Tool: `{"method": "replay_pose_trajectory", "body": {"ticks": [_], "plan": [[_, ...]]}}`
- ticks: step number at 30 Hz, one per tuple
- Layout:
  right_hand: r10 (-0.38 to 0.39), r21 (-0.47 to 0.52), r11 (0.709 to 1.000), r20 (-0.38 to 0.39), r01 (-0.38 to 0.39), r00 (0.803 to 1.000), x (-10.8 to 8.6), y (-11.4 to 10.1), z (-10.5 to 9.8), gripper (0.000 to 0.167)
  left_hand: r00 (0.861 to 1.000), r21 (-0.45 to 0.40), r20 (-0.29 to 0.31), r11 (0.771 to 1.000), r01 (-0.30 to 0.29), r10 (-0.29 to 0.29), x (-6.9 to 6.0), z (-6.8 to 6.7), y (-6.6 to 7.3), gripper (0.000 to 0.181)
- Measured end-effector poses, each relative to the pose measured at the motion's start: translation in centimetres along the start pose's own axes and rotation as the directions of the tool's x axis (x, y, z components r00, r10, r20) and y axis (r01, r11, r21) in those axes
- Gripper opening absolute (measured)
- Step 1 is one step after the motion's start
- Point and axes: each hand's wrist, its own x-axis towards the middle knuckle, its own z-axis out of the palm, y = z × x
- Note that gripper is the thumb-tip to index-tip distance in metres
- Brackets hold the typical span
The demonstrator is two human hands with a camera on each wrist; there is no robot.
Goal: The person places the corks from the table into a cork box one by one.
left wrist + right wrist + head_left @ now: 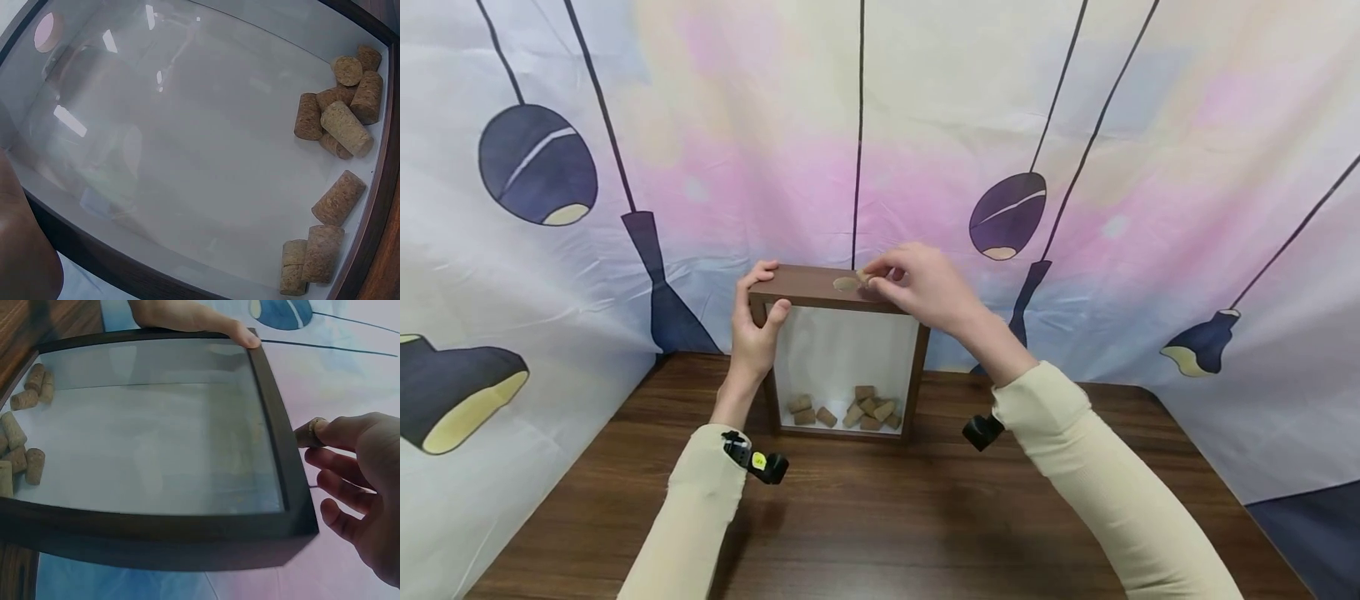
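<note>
A dark wooden shadow box with a clear front stands upright on the table. My left hand grips its top left corner, thumb on the front and fingers over the top. Between thumb and fingertips, my right hand pinches a cork at the box's top, beside the round hole. Whether the cork touches the rim of the hole I cannot tell. Several corks lie in a heap at the bottom of the box, behind the clear front, and a smaller group rests near the left side.
The brown wooden table reaches forward to a hanging cloth printed with lamps, close behind the box. A small black camera sits on the left wrist and another camera on the right.
</note>
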Motion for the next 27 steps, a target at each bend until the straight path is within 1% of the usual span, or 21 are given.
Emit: {"method": "replay_pose_trajectory", "body": {"ticks": [3, 6, 9, 12, 15, 19, 23, 27], "plan": [[0.029, 0.006, 1.000, 0.057, -0.030, 0.998, 0.8, -0.2, 0.6, 0.018, 1.000, 0.003, -0.004, 1.000, 0.003, -0.003, 0.0, 0.0, -0.1, 0.053], [0.057, 0.020, 0.998, 0.090, -0.059, 0.994, 1.4, -0.3, 1.2, 0.018, 1.000, 0.009, -0.008, 1.000, 0.009, -0.009, -0.1, 0.0, -0.1, 0.052], [0.080, 0.025, 0.996, 0.100, -0.083, 0.992, 1.9, -0.5, 1.5, 0.018, 1.000, 0.013, -0.008, 1.000, 0.014, -0.014, -0.1, 0.0, 0.0, 0.050], [0.097, 0.016, 0.995, 0.092, -0.099, 0.991, 2.1, -0.7, 1.8, 0.021, 1.000, 0.019, -0.009, 1.000, 0.019, -0.019, -0.1, 0.0, 0.1, 0.049], [0.108, 0.018, 0.994, 0.075, -0.110, 0.991, 1.9, -0.6, 1.8, 0.022, 1.000, 0.013, -0.005, 1.000, 0.018, -0.018, -0.1, 0.1, 0.0, 0.050], [0.125, 0.047, 0.991, 0.038, -0.127, 0.991, 0.9, 0.0, 1.6, 0.023, 1.000, 0.008, -0.004, 1.000, 0.013, -0.013, -0.1, 0.2, 0.1, 0.051], [0.139, 0.071, 0.988, -0.025, -0.137, 0.990, -0.5, 1.0, 1.3, 0.022, 1.000, 0.018, -0.008, 1.000, 0.004, -0.004, 0.0, 0.1, 0.2, 0.051], [0.151, 0.099, 0.985, -0.100, -0.141, 0.984, -2.4, 2.0, 1.0, 0.022, 1.000, 0.018, -0.004, 1.000, 0.000, 0.000, -0.1, 0.0, 0.2, 0.049]]}}
